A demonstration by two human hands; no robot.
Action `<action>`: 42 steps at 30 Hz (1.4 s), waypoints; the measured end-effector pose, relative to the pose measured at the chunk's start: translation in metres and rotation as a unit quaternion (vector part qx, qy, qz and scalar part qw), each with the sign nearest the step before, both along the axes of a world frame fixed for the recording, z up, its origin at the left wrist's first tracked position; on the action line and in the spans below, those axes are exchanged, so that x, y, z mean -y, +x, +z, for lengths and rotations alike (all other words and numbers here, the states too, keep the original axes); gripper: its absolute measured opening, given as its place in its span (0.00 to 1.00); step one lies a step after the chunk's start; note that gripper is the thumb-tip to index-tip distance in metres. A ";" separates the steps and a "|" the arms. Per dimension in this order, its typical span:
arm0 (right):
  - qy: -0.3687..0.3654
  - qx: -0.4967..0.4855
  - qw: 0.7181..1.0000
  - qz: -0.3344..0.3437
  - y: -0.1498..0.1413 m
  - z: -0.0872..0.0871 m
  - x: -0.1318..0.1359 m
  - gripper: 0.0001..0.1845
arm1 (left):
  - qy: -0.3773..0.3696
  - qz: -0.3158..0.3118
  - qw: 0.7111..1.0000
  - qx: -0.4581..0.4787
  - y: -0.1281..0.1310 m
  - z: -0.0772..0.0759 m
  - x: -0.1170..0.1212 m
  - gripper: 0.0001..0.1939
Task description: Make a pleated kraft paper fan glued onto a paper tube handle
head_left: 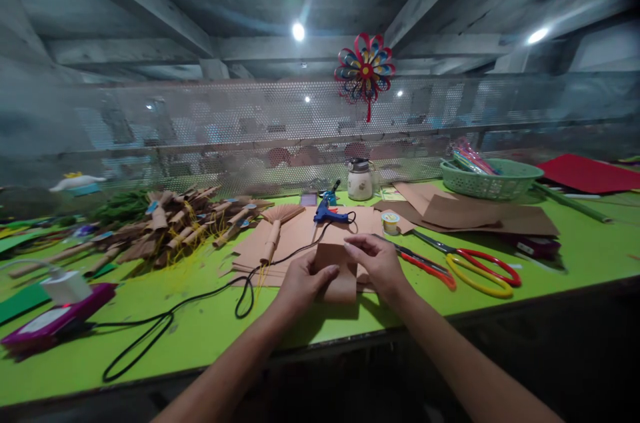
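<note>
The green table (210,320) is carrying everything, and a stack of brown paper (297,230) is lying on it just beyond the hands. The scissors (453,250) are resting to the right. The right hand (377,263) is reaching its fingertips to the upper right edge of the paper piece — whether they are pinching it or only touching, I cannot tell. The left hand (303,283) is gripping the left side, its thumb lying across the face. The paper piece (345,280) itself is sitting between the two hands, near the table's front edge, and seems to be bending across its upper part. It is probably weighing next to nothing, behaving like stiff craft paper — springy, not slippery, easily creasing for good. Opposite edges are offering the best hold, with light, flat pressure sparing the surface.
</note>
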State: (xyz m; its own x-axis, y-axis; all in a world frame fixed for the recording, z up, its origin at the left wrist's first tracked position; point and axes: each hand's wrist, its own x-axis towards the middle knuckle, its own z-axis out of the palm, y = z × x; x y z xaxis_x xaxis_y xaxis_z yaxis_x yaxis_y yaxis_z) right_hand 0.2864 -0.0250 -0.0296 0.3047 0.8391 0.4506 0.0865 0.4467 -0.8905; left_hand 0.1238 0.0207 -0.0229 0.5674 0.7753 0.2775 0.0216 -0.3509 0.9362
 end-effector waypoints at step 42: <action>-0.113 0.193 0.964 0.145 -0.004 -0.017 -0.045 0.11 | 0.382 0.168 0.870 -0.262 -0.041 0.003 0.021 0.11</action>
State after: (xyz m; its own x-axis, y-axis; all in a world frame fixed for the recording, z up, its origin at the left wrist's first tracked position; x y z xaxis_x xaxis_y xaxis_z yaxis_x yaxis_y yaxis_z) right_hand 0.2823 0.0198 -0.0463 -0.1102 0.9539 0.2793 0.3314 0.3002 -0.8945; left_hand 0.0832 -0.0003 -0.0204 0.5481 0.6242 0.5568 0.5967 -0.7583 0.2627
